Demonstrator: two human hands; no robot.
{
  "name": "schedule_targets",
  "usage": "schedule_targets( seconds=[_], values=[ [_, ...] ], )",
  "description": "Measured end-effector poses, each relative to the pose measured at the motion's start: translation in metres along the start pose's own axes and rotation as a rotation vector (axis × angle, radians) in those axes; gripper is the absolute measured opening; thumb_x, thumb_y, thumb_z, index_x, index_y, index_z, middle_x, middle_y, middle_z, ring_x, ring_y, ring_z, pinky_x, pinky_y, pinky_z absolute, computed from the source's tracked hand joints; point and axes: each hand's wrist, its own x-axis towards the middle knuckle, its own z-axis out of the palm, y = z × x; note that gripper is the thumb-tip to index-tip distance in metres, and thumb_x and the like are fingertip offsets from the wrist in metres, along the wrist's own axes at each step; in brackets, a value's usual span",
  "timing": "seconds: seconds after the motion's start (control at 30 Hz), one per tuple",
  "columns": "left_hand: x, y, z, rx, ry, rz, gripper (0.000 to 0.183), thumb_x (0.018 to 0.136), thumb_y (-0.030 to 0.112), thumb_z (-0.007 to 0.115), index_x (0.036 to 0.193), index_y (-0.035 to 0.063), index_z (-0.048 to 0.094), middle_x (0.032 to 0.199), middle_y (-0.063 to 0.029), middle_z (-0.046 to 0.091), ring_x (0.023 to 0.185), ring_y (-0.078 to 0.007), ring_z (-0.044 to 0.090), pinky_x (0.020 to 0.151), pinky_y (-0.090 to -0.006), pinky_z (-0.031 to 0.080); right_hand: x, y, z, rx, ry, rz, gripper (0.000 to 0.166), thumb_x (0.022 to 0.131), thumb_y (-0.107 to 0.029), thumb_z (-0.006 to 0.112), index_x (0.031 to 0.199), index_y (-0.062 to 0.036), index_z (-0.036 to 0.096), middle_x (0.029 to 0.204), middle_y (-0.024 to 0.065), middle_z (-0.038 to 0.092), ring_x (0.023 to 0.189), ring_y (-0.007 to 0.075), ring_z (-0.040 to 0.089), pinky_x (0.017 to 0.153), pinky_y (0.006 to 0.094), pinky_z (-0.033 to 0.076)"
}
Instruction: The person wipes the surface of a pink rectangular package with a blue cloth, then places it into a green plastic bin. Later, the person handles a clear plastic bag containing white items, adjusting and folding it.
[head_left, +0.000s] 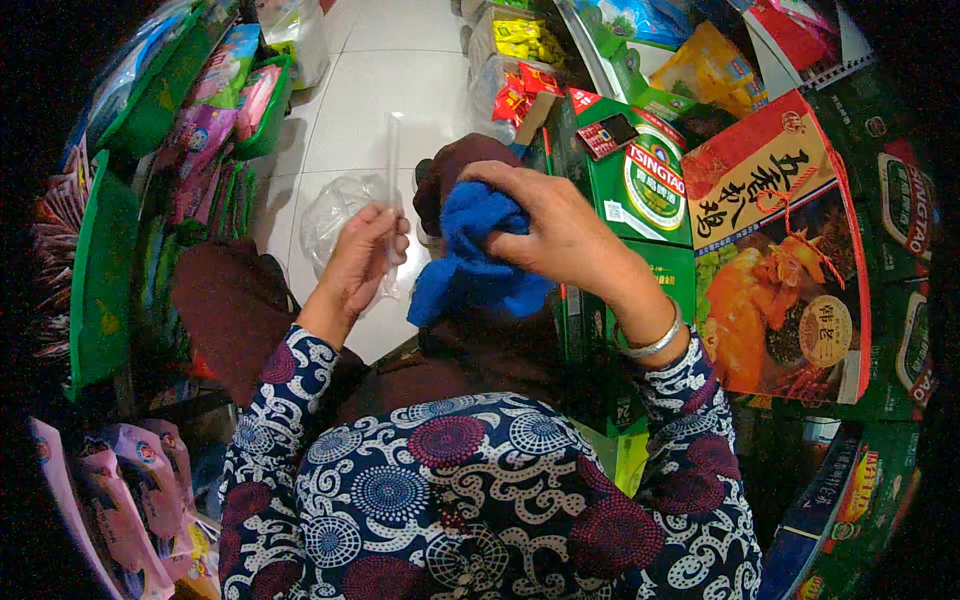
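Observation:
My left hand (367, 251) is closed around a clear plastic strip (393, 154) that stands up above the fingers. Beside that hand is a round, see-through plastic piece (322, 221); whether it is joined to the strip, I cannot tell. A crumpled blue cloth (480, 247) is bunched in my right hand (536, 225), and one end of it hangs down to the left over my lap. The cloth and the strip are apart, with a small gap between them.
Tsingtao beer cartons (645, 172) stand on the right, with a small dark red packet (606, 136) on top. Against them is a food gift box (780, 255) with a red cord. Green trays (266, 112) of packaged goods line the left. White floor tiles (390, 75) run between.

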Motion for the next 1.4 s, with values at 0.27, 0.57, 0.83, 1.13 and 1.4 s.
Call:
schedule_targets(
  seconds=[0.27,0.57,0.83,1.13,1.4],
  values=[
    [-0.009,-0.028,-0.006,0.066,-0.026,-0.123,0.024,0.096,0.024,0.047,0.109,0.0061,0.057,0.075,-0.0015,0.057,0.061,-0.0094,0.051,0.053,-0.0230,0.040,-0.047,0.012,0.041,-0.402,-0.180,0.148,0.069,0.067,-0.033,0.077,0.128,-0.0187,0.048,0.122,0.0216,0.050,0.107,0.0409,0.054,0.085,0.0466,0.048],
    [0.003,-0.035,-0.033,-0.038,0.073,-0.055,0.024,0.094,0.017,0.053,0.110,-0.0003,0.057,0.081,-0.0048,0.060,0.068,-0.0135,0.058,0.062,-0.0263,0.051,-0.051,0.006,0.054,-0.195,-0.626,-0.006,0.057,0.064,-0.020,0.073,0.118,-0.0133,0.055,0.095,0.0159,0.059,0.091,0.0378,0.059,0.074,0.0465,0.049],
    [-0.021,-0.036,-0.013,-0.057,-0.031,-0.232,0.019,0.091,0.022,0.057,0.104,0.0101,0.062,0.096,-0.0047,0.066,0.093,-0.0157,0.063,0.070,-0.0270,0.053,0.029,-0.001,0.056,0.518,0.088,0.077,0.055,0.068,-0.009,0.072,0.120,-0.0049,0.055,0.103,0.0113,0.066,0.096,0.0183,0.063,0.086,0.0306,0.049],
    [-0.096,0.034,-0.008,-0.193,0.235,0.191,0.022,0.092,0.016,0.052,0.111,0.0043,0.055,0.102,-0.0058,0.062,0.095,-0.0159,0.061,0.085,-0.0325,0.051,0.064,-0.051,0.104,0.594,0.031,-0.186,0.063,0.074,-0.018,0.075,0.130,-0.0072,0.048,0.121,0.0189,0.057,0.112,0.0318,0.057,0.095,0.0370,0.044],
    [-0.211,0.083,-0.025,1.037,0.848,0.606,0.018,0.095,0.015,0.050,0.105,0.0006,0.053,0.074,-0.0035,0.057,0.064,-0.0127,0.057,0.059,-0.0256,0.048,0.042,-0.076,0.200,0.671,-0.771,-0.542,0.062,0.088,-0.035,0.060,0.138,-0.0060,0.038,0.129,0.0257,0.050,0.115,0.0370,0.053,0.098,0.0394,0.042]
  ],
)
